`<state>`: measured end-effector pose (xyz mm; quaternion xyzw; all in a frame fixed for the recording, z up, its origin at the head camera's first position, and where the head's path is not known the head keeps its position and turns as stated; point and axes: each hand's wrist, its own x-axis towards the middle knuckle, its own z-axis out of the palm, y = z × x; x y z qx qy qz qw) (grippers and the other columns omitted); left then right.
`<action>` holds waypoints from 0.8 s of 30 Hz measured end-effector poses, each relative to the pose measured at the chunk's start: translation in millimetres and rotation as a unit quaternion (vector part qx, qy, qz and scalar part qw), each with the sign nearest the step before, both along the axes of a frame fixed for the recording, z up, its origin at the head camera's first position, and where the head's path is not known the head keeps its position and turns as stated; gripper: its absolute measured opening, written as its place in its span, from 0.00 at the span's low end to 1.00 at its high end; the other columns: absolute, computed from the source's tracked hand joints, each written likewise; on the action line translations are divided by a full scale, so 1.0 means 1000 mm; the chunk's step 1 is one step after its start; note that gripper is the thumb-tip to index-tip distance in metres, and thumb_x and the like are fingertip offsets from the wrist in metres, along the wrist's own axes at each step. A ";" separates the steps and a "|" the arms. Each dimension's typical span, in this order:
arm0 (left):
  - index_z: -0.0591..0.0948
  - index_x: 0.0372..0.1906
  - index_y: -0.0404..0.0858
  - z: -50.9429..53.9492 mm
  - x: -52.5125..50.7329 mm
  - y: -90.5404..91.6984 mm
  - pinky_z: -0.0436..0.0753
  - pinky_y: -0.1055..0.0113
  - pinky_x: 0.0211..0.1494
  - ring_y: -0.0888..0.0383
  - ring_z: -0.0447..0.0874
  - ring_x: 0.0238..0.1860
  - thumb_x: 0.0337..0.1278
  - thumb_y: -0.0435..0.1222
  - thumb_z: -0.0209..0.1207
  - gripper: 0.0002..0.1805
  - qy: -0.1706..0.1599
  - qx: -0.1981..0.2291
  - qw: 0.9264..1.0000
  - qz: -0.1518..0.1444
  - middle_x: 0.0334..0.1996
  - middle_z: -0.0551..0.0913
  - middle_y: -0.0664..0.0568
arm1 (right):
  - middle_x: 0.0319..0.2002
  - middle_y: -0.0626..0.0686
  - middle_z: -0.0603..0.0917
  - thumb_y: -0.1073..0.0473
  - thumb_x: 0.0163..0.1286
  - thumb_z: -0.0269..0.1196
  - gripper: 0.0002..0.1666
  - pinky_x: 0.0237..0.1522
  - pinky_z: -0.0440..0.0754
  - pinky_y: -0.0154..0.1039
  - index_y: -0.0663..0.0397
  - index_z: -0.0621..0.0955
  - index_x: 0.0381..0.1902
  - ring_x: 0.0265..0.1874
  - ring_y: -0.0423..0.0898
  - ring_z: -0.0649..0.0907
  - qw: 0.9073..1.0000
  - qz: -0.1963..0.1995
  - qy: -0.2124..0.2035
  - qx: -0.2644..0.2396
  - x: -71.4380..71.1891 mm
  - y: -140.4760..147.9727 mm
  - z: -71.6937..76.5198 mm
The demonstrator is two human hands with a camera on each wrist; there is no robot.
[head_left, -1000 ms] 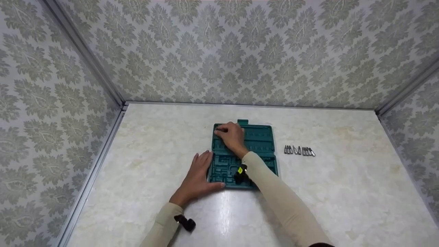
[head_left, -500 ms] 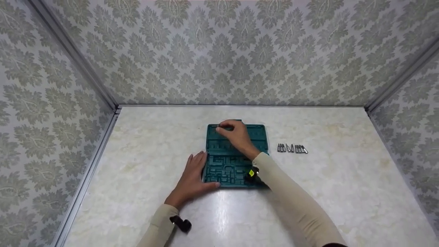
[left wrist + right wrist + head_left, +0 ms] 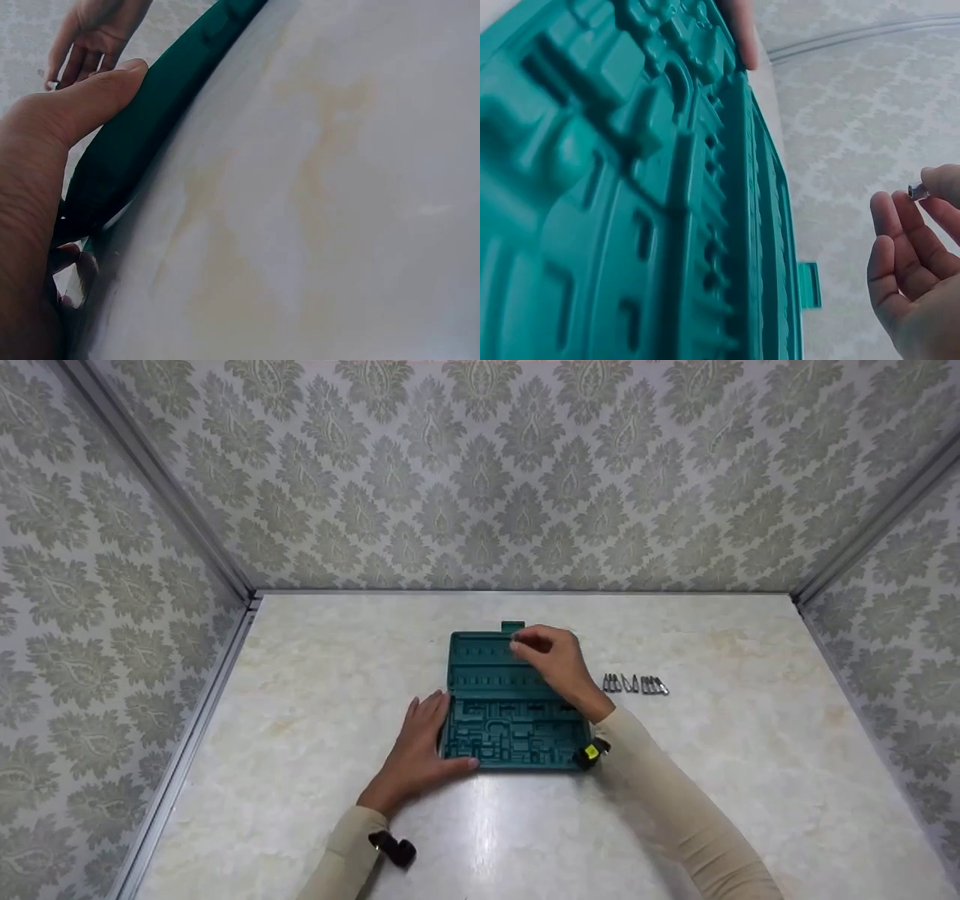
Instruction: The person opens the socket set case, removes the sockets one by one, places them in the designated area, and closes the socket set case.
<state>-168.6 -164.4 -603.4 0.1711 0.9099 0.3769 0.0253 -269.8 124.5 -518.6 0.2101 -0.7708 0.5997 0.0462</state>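
Note:
An open green plastic tool case [image 3: 517, 735] lies flat, its moulded tray towards me and its slotted lid [image 3: 480, 664] at the back. My left hand [image 3: 416, 754] rests against its left side, fingers straight, with the thumb [image 3: 105, 94] along the front edge. Above the right half of the lid, my right hand [image 3: 555, 660] pinches a small metal bit [image 3: 918, 191] between thumb and index finger. The other fingers of that hand are loosely bent. Part of the lid is hidden behind this hand.
Several small metal bits [image 3: 635, 684] lie in a row on the pale marbled table [image 3: 337, 660], right of the case. The lid's latch tab [image 3: 513, 626] sticks out at the back. Patterned walls [image 3: 480, 472] close off the back and sides.
My right hand has moved right across the lid, still pinching the small bit, and uncovered the lid's left slots. The left hand stays against the case. The head view has shifted slightly.

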 end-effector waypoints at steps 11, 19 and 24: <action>0.54 0.90 0.37 0.000 -0.001 -0.001 0.40 0.45 0.91 0.42 0.48 0.89 0.50 0.71 0.74 0.73 0.007 -0.001 1.000 0.000 0.88 0.57 0.41 | 0.47 0.56 0.91 0.58 0.78 0.73 0.13 0.48 0.88 0.33 0.59 0.90 0.53 0.44 0.47 0.90 0.996 -0.082 -0.032 0.014 0.015 0.046 -0.009; 0.53 0.91 0.38 0.001 0.000 0.000 0.39 0.47 0.91 0.43 0.45 0.90 0.50 0.70 0.74 0.73 -0.003 0.003 1.000 0.001 0.89 0.55 0.42 | 0.49 0.62 0.91 0.64 0.76 0.73 0.10 0.46 0.85 0.29 0.64 0.90 0.51 0.45 0.48 0.87 0.990 -0.134 -0.037 0.008 0.026 0.082 -0.016; 0.53 0.90 0.37 0.003 0.001 0.000 0.40 0.45 0.91 0.42 0.45 0.90 0.51 0.70 0.74 0.72 0.000 0.000 1.000 0.001 0.89 0.55 0.42 | 0.48 0.64 0.90 0.67 0.75 0.73 0.09 0.44 0.86 0.28 0.67 0.89 0.50 0.42 0.44 0.87 0.985 -0.167 -0.036 -0.010 0.030 0.103 -0.019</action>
